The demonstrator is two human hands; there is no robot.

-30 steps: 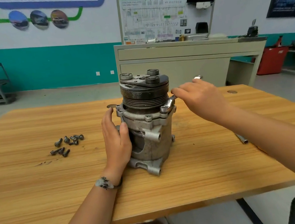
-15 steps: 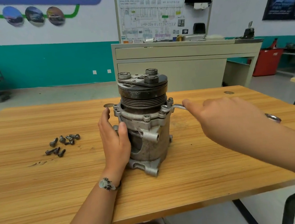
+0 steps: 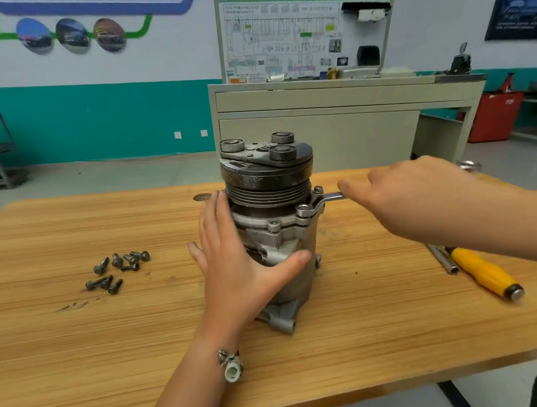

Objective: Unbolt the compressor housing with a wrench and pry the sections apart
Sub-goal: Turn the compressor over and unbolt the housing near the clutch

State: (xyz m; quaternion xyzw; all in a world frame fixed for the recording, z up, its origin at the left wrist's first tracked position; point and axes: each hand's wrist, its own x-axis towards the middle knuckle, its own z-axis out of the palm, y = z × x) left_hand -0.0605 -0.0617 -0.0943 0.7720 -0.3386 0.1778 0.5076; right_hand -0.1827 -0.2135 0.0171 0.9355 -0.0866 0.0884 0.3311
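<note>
Wooden bench [image 3: 77, 362]: compressor [image 3: 273, 199] stood upright near centre, braced by left hand [image 3: 234, 268], fingers straight, thumb spread. Ring end of wrench [image 3: 322, 201] seated on flange; handle pointed toward right edge, gripped by right hand [image 3: 412, 199], fingers curled.

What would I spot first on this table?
A chunky grey metal compressor with a black grooved pulley stands upright on the wooden table, the left hand braced on its side. The right hand grips a silver ring wrench hooked on its flange. Dark loose bolts lie to its left.
</note>
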